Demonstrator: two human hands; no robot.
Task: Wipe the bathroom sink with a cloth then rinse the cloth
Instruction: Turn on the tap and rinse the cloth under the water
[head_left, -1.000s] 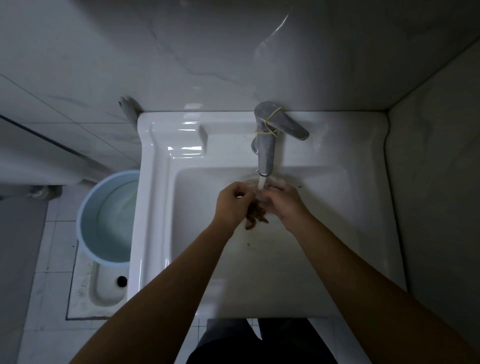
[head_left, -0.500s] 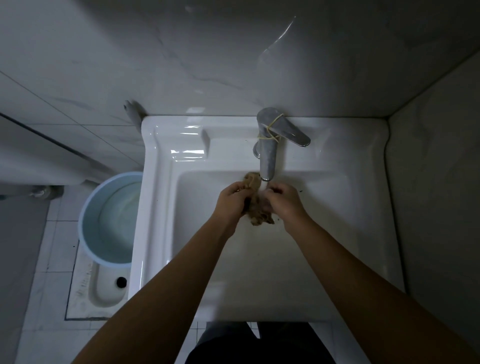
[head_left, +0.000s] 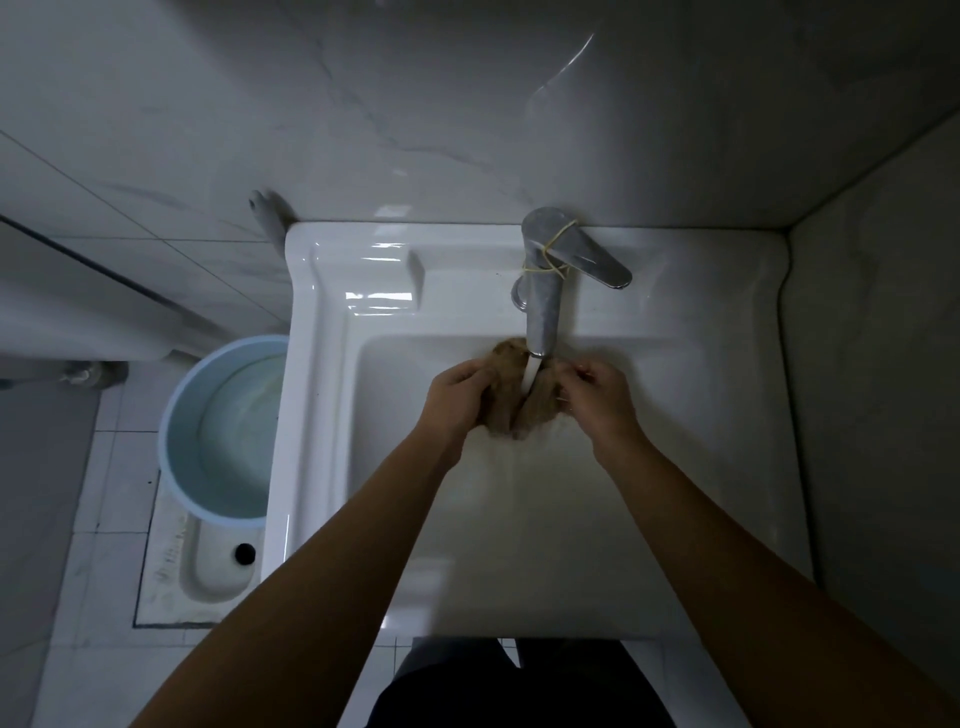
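A brown cloth (head_left: 511, 400) hangs spread between my two hands over the basin of the white sink (head_left: 701, 467). My left hand (head_left: 457, 397) grips its left edge and my right hand (head_left: 597, 400) pinches its right edge. Water runs from the chrome tap (head_left: 543, 306) straight onto the middle of the cloth. A yellow rubber band is wound around the tap's lever. The lower part of the cloth is bunched and wet.
A pale blue bucket (head_left: 176, 431) with water stands on the floor left of the sink, partly over a squat toilet pan (head_left: 208, 571). Tiled walls close in behind and on the right. My dark trousers show below the sink's front edge.
The cloth was bunched tight between my hands; now my hands have drawn apart and spread it wider under the running water.
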